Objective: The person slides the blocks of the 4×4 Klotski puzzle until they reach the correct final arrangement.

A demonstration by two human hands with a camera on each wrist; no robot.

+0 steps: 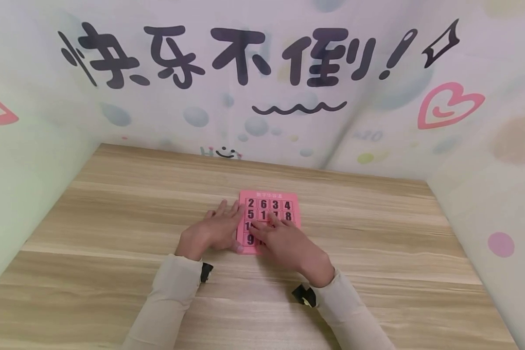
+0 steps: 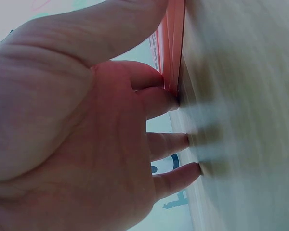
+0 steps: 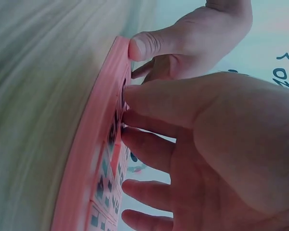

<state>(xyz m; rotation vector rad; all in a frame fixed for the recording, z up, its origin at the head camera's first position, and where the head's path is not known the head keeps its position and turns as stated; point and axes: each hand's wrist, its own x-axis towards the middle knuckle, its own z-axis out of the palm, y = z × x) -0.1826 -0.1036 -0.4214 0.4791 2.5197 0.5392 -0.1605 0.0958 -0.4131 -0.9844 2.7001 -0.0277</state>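
A pink number sliding puzzle [image 1: 294, 203] with black numerals lies flat on the wooden table. At its left side my left hand [image 1: 220, 228] holds the edge. The left thumb is at the near-left corner, while other fingertips meet the side of the frame [image 2: 171, 48] and the table. My right hand [image 1: 290, 245] lies over the lower right part of the puzzle and hides several tiles. In the right wrist view, the thumb and fingertips of the right hand [image 3: 192, 144] touch the tiles [image 3: 106, 178], the fingers only slightly bent.
The wooden tabletop [image 1: 376, 262] spreads around the puzzle. A printed white cloth backdrop [image 1: 166, 121] with large black characters stands along the back edge, and similar cloth hangs at both sides. Black wrist devices [image 1: 304, 295] sit at the sleeve cuffs.
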